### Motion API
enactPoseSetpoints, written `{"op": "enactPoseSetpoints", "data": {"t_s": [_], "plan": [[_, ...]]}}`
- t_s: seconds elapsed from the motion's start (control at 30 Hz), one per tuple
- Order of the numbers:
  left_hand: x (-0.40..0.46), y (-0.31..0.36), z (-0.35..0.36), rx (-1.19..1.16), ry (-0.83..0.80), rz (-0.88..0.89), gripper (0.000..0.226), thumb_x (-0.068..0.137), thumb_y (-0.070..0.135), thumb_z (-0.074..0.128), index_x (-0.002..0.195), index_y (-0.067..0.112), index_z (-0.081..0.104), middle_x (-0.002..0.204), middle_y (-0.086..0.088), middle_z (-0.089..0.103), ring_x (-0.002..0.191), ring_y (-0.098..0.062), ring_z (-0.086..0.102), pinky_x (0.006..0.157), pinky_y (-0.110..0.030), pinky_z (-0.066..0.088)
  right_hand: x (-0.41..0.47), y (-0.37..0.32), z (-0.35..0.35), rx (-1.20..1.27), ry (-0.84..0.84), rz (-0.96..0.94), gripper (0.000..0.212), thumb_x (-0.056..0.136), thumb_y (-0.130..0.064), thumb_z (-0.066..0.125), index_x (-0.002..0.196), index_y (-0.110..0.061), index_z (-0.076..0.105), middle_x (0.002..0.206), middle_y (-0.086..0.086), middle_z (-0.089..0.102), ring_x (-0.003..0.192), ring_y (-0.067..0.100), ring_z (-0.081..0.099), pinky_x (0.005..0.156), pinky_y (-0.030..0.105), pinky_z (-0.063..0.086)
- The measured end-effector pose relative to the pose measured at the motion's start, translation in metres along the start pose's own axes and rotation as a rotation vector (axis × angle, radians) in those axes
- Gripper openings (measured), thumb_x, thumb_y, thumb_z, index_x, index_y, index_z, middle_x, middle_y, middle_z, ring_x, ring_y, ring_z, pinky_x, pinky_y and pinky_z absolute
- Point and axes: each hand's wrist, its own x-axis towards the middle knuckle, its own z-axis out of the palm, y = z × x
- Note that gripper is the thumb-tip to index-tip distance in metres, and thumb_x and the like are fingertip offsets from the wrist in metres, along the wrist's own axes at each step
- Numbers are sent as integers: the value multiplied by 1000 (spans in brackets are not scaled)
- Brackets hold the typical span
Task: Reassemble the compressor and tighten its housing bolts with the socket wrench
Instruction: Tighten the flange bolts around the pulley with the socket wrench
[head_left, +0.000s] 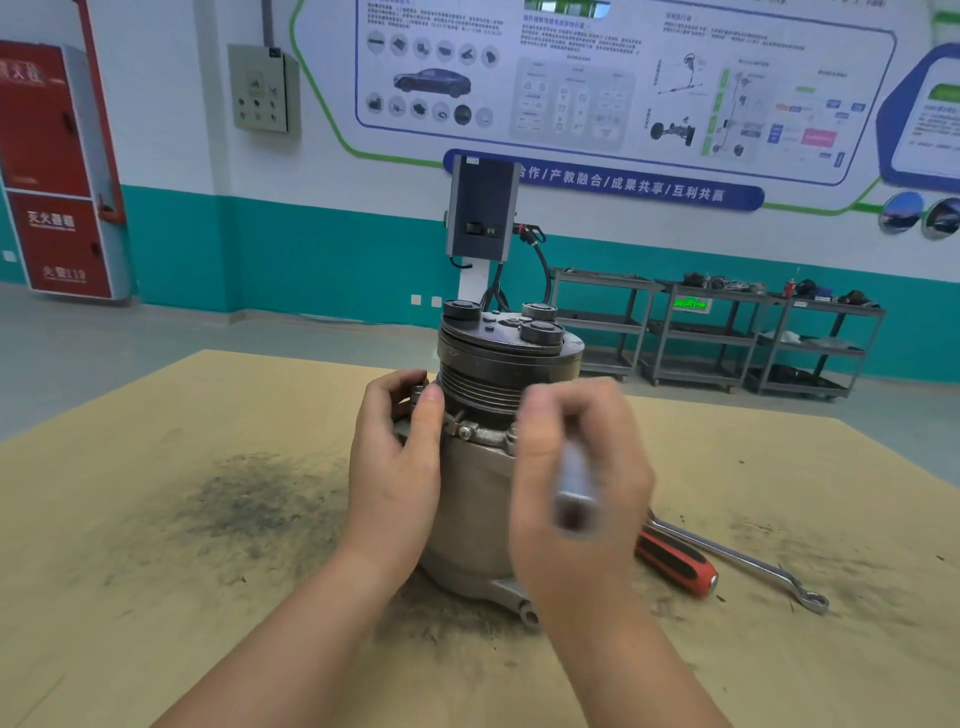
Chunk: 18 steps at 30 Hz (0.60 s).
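The grey metal compressor stands upright on the tan table, pulley end up, with dark round caps on its top plate. My left hand grips its left side at the flange, thumb against the grooved pulley. A hex bolt shows on the flange between my hands. My right hand is blurred in front of the compressor's right side and holds a silver socket tool whose open end points toward the camera. The tool's far end is hidden behind my fingers.
A red-and-black handled tool and a silver ring spanner lie on the table to the right of the compressor. Dark grime stains the table at left. Behind stand a grey charging post and metal shelf carts.
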Motion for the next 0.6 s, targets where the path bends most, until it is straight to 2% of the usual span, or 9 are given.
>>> {"op": "enactPoseSetpoints", "data": {"t_s": [0.07, 0.13, 0.2, 0.23, 0.3, 0.33, 0.4, 0.5, 0.6], "plan": [[-1, 1, -1, -54, -35, -28, 8, 100, 24, 53, 107, 26, 55, 108, -3, 64, 101, -21, 63, 85, -33, 52, -5, -1, 7, -94, -91, -58, 19, 92, -20, 53, 81, -7, 61, 79, 0, 55, 73, 16, 51, 63, 28, 42], [-2, 1, -1, -62, -41, -34, 10, 99, 22, 56, 104, 30, 54, 102, 3, 66, 94, -20, 65, 75, -28, 53, -5, 0, 9, -120, -130, -65, 19, 92, -21, 55, 88, -6, 65, 87, 2, 59, 78, 18, 55, 66, 27, 44], [-1, 0, -1, -58, -26, -21, 10, 100, 21, 56, 104, 30, 54, 105, 0, 66, 97, -20, 65, 79, -30, 53, -2, 3, 5, -133, -132, -97, 20, 93, -21, 54, 91, -5, 66, 89, 5, 60, 80, 20, 57, 68, 30, 47], [-1, 0, 0, -51, -17, -8, 8, 100, 22, 54, 106, 28, 55, 107, -3, 65, 99, -17, 64, 84, -31, 51, 1, 4, 2, -114, -125, -120, 19, 94, -19, 51, 92, -6, 65, 89, 6, 60, 81, 21, 57, 69, 32, 48], [0, -1, 0, 0, 6, 27, 9, 101, 21, 52, 106, 27, 56, 108, 4, 64, 98, -2, 61, 85, -18, 45, 7, 3, -4, 43, -60, -109, 15, 96, -16, 44, 95, -14, 59, 90, 9, 60, 79, 24, 57, 70, 37, 48], [1, -1, 1, 20, 15, 32, 10, 101, 22, 51, 105, 29, 56, 107, 8, 63, 96, 5, 59, 82, -10, 42, 11, 1, -7, 166, 6, -65, 15, 97, -15, 41, 96, -20, 56, 89, 12, 60, 73, 26, 56, 67, 38, 47], [0, -2, 1, 30, 15, 28, 10, 101, 24, 51, 104, 33, 55, 107, 12, 63, 95, 8, 57, 78, -3, 40, 19, 0, -14, 389, 154, 73, 18, 97, -16, 38, 93, -26, 51, 81, 11, 61, 60, 26, 53, 56, 34, 44], [1, -3, 0, 39, 14, 29, 10, 101, 25, 51, 104, 33, 55, 108, 13, 62, 96, 10, 57, 77, -1, 39, 29, 4, -25, 621, 299, 369, 15, 96, -13, 36, 87, -16, 48, 66, 6, 62, 46, 20, 48, 46, 23, 39], [1, -4, 0, 42, 14, 33, 11, 101, 25, 51, 105, 34, 55, 109, 14, 62, 97, 11, 56, 78, -1, 39, 33, 13, -30, 728, 372, 572, 21, 99, -8, 31, 85, -11, 46, 60, 7, 59, 41, 19, 43, 44, 21, 33]]}}
